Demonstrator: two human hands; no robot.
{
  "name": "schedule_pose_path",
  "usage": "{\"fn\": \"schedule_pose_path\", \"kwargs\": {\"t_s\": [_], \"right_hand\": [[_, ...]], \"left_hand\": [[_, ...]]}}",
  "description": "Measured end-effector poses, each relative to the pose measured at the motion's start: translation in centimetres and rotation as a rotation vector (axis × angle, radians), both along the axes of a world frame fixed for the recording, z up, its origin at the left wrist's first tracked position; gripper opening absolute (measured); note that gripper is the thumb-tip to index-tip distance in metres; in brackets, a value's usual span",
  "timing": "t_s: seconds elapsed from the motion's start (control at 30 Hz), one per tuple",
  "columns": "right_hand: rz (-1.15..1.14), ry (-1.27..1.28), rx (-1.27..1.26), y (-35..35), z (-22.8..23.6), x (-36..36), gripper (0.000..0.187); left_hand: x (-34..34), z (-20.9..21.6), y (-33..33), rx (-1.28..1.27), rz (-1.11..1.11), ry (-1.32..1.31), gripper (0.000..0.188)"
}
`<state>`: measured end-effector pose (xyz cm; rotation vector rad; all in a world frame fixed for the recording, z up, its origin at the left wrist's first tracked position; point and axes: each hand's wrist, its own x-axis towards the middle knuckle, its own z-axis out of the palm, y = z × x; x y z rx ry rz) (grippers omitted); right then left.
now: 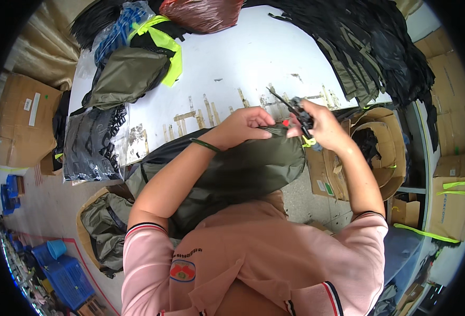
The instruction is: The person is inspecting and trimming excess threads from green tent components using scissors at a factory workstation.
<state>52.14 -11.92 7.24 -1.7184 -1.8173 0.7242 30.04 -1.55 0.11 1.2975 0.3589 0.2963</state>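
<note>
An olive-green fabric piece [243, 163], seemingly a bag, is spread in front of my body, its far edge against the white table. My left hand [245, 126] has its fingers curled at that far edge and pinches the cloth between thumb and fingertips. Just to the right, my right hand [322, 126] is wrapped round a dark hand tool [302, 118] with a long thin tip that points away to the left; its exact kind is unclear. A small red spot [285, 122] and a yellow bit [309, 142] show beside the tool.
The white table [232, 58] carries an olive bag [130, 76] at left, a red plastic bag [203, 13] and piled dark straps [348, 47] at right. Cardboard boxes [372, 152] stand right of me. Another box [103, 226] holding olive cloth sits lower left.
</note>
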Motion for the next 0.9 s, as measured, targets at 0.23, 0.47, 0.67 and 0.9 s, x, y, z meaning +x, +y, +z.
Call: {"fn": "schedule_pose_path", "kwargs": {"t_s": [0.23,0.47,0.67,0.9], "right_hand": [[0.040,0.379,-0.127,2.0,-2.8,-1.3,0.023],[0.011,0.604,-0.145,1.9,-3.5,-1.9,0.027],[-0.158,0.622,-0.075,0.9,-2.4,-4.5,0.030],[-0.321,0.714,-0.060,-0.9,-1.4,-2.5,0.030]], "left_hand": [[-8.6,0.5,-0.2,1.057,0.328,0.223,0.027],[-12.8,-0.2,-1.4,0.850,0.403,0.390,0.028],[-3.8,1.1,-1.7,1.018,0.367,-0.102,0.035],[0.1,1.2,-1.4,0.150,-0.059,-0.150,0.026]]}}
